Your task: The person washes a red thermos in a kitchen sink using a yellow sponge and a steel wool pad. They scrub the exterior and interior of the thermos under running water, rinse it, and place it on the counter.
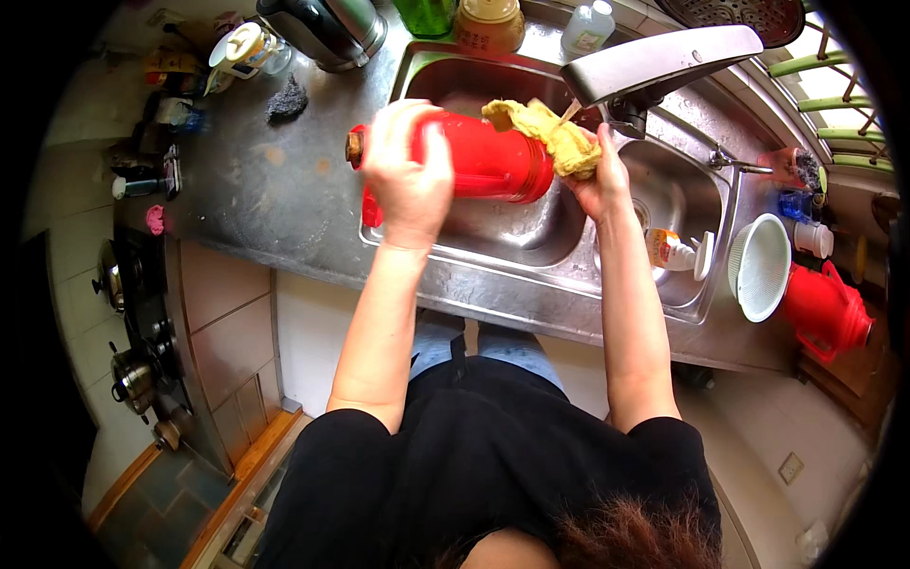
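A red thermos flask [490,160] lies on its side in the air over the large basin of a steel double sink [526,245]. My left hand [409,167], slightly blurred, grips it near its neck, where a cork-like stopper [353,147] points left. My right hand [601,174] holds a wet yellow cloth [561,139] by the flask's base, under the grey faucet [661,60]. Water seems to run from the faucet onto the cloth. My right fingers are partly hidden behind the cloth.
A pump bottle [672,252] lies in the small basin. On the right stand a white strainer [759,267] and a second red thermos [825,309]. A dark scouring pad [287,101] lies on the left counter, near an electric kettle [323,32]. Jars and a bottle [589,28] line the back.
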Tool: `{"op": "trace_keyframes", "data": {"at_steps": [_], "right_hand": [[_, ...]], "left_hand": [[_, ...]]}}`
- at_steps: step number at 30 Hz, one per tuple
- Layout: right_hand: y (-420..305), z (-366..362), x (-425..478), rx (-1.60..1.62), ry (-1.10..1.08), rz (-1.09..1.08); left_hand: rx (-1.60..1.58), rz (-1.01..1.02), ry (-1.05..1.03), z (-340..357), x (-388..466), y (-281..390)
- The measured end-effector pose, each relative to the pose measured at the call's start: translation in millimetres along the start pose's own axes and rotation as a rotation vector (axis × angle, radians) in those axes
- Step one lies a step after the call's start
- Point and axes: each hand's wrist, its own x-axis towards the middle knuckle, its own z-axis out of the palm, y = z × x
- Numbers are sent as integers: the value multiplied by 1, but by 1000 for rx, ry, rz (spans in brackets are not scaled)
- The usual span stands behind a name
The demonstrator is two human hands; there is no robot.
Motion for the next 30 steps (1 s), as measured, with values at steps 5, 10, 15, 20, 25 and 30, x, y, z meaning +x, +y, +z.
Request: {"op": "trace_keyframes", "data": {"at_steps": [5,10,15,20,25,30], "right_hand": [[1,-9,5,-109,83,-40],[2,-2,0,-96,-24,-69],[1,5,1,-78,-64,-47],[-1,16,-12,-197,-35,-130],[13,35,-5,-361,-147,-343],[29,81,-2,-725,-393,-660]], "left_hand": [[452,-144,18,-26,-15,-22],[213,-323,-205,-13,-55,-24],[263,-96,-568,12,-81,5],[92,-444,29,5,-76,-36],[-324,-1214,392,-12,-61,-89],[-621,-1121,305,-3,-43,-125]]}}
